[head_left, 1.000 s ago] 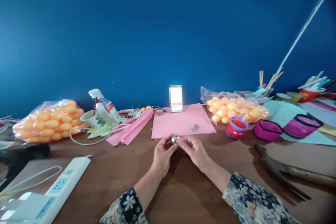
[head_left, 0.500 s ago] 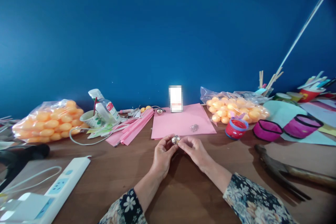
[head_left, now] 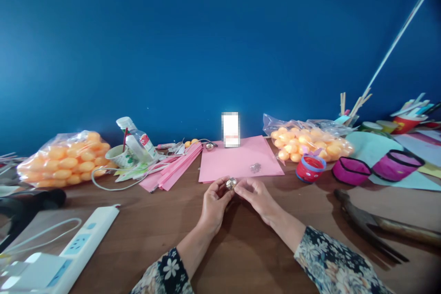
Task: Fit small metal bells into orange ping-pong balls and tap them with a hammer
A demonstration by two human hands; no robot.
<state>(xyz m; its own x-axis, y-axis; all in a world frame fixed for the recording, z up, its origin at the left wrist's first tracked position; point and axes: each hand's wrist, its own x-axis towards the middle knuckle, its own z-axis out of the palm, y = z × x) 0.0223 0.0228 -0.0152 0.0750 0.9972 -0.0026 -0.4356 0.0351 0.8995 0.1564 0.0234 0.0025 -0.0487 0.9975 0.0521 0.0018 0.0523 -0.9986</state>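
Note:
Between the thumb and fingers of my left hand point(head_left: 214, 204) is a small shiny silver-gold ball point(head_left: 231, 183), just in front of the pink paper point(head_left: 237, 158). My right hand point(head_left: 257, 200) is pinched closed, its fingertips against the ball's right side. Anything between those fingertips is too small or hidden to make out. On the paper, to the right, lies a little heap of glittering silver bits point(head_left: 255, 167). A similar shiny ball point(head_left: 209, 146) rests at the paper's back left corner. A blurred-out white upright object point(head_left: 231, 131) stands at its back edge.
Bags of orange balls lie left point(head_left: 65, 161) and right point(head_left: 303, 142). Pink strips point(head_left: 175, 167), a cup point(head_left: 120, 156) and a bottle point(head_left: 141, 140) are back left. A power strip point(head_left: 81, 243) is front left. A hammer point(head_left: 375, 223), red pot point(head_left: 310, 168) and magenta bands point(head_left: 351, 171) sit right.
Both hands and the ball have shifted very slightly to the right. The grip looks the same, and the other things have stayed where they were.

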